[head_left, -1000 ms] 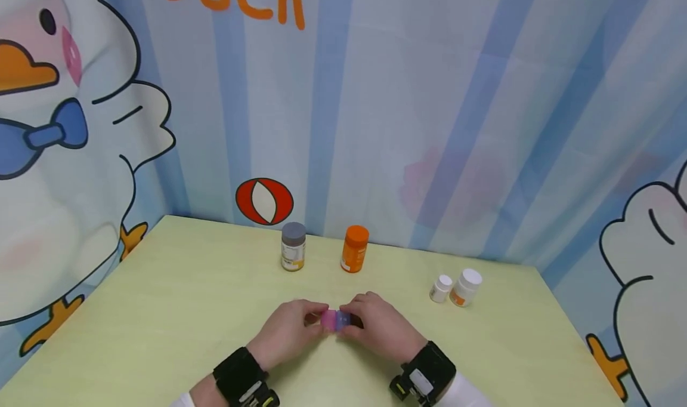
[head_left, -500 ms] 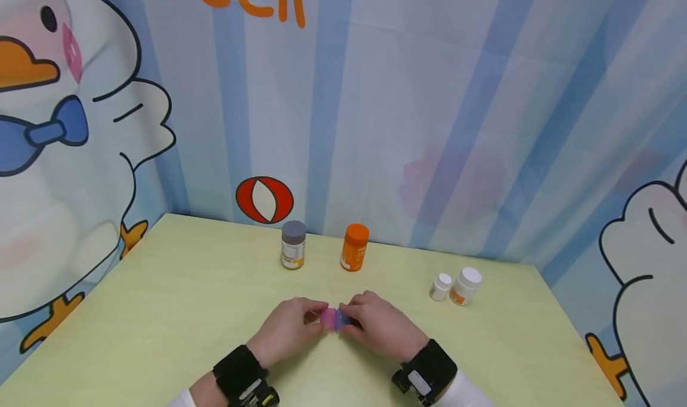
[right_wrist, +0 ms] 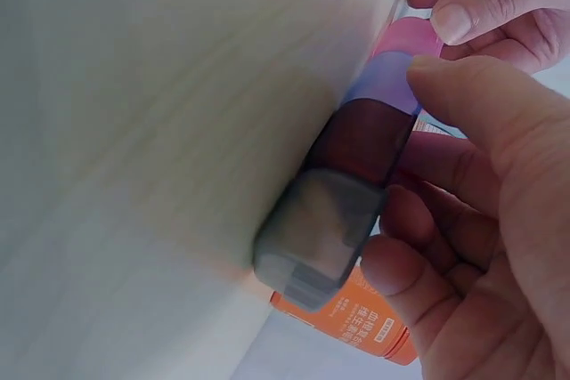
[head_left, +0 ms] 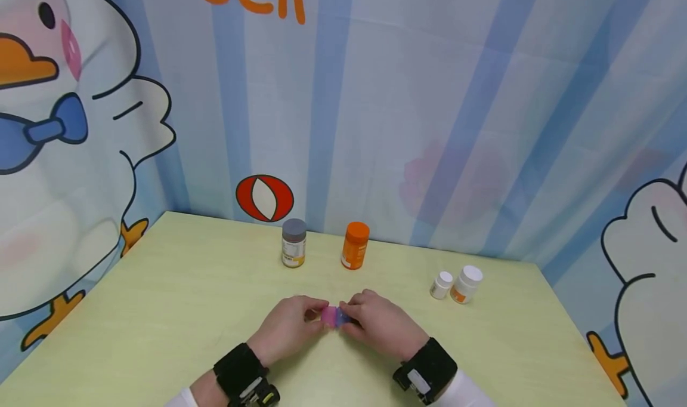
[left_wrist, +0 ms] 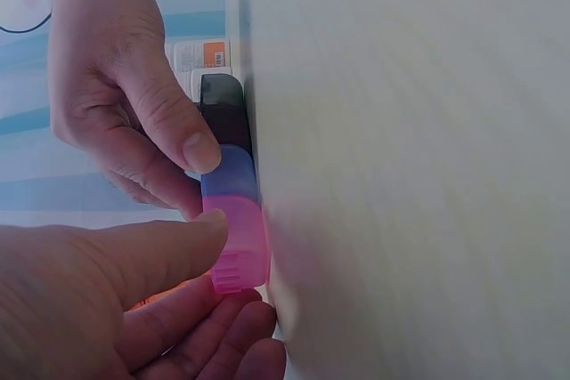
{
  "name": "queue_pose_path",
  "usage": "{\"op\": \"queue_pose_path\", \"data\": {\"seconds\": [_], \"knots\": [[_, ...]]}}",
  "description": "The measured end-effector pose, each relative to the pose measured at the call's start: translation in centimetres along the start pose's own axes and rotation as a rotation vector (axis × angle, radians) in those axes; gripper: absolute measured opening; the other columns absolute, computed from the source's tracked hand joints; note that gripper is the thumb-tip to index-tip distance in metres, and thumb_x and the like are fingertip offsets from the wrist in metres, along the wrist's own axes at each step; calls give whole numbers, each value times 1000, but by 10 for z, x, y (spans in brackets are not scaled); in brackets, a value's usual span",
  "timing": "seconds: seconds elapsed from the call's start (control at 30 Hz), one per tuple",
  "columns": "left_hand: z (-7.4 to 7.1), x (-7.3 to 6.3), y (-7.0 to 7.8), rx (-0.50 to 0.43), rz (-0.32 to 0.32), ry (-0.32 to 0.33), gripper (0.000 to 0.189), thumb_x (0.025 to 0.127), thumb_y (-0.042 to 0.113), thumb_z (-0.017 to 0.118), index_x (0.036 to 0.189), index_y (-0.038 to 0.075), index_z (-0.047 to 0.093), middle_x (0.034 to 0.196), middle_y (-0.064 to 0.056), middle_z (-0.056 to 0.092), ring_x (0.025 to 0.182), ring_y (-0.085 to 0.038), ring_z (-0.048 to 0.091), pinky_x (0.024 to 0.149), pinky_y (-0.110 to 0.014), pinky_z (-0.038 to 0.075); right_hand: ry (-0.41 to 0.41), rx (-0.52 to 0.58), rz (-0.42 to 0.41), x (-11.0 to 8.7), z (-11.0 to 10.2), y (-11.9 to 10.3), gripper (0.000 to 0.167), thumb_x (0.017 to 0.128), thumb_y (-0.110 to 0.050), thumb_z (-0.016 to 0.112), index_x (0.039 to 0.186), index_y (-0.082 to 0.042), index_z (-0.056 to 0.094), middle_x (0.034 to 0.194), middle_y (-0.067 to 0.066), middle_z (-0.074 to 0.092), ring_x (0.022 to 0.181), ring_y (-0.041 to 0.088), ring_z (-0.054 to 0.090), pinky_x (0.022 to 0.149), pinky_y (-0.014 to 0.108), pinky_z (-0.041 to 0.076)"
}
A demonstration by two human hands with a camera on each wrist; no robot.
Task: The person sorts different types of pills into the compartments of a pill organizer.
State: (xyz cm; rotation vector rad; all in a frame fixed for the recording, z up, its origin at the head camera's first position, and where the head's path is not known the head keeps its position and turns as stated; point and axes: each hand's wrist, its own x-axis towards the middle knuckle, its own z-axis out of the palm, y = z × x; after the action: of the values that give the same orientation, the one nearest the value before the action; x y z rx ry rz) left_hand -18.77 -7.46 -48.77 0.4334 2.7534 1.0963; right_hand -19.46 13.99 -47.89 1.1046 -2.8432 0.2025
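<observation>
A small translucent pill box (head_left: 328, 317) lies level at the table's surface between the two hands, its sections coloured pink, blue-violet, dark and smoky grey in a row. My left hand (head_left: 290, 327) pinches its pink end (left_wrist: 239, 251), thumb on one face and fingers at the end, in the left wrist view. My right hand (head_left: 383, 324) grips it farther along. In the right wrist view, the right thumb presses on the blue-violet section (right_wrist: 385, 79), and the other fingers curl along the side of the dark section (right_wrist: 361, 140) and grey end (right_wrist: 316, 229).
Behind the hands stand a grey-capped bottle (head_left: 293, 243) and an orange bottle (head_left: 355, 246). A small white bottle (head_left: 441, 285) and a larger white one (head_left: 466, 284) stand at the right. The pale yellow table (head_left: 177, 293) meets a striped duck-print curtain (head_left: 370, 108).
Both hands keep hold of the pill box in nearly the same place. Less of its dark part shows by the right fingers. The whole head view has shifted slightly.
</observation>
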Motion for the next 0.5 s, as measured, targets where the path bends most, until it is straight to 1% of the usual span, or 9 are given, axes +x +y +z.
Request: {"op": "queue_pose_path", "data": {"seconds": [0.23,0.5], "knots": [[0,0,0,9,4,-2,41,84,28,75,122,15,67,107,0,67,95,-15,60,86,-38,52,-2,-31,-6,0,-1,-2,38,92,-34,66,123,-12,67,100,-3,67,90,10,57,81,23,52],[0,-1,2,12,7,3,41,84,28,76,122,15,68,105,0,67,94,-15,60,86,-38,52,4,-34,-17,0,0,0,38,92,-35,66,123,-13,67,99,-5,67,88,9,55,81,21,51]]}}
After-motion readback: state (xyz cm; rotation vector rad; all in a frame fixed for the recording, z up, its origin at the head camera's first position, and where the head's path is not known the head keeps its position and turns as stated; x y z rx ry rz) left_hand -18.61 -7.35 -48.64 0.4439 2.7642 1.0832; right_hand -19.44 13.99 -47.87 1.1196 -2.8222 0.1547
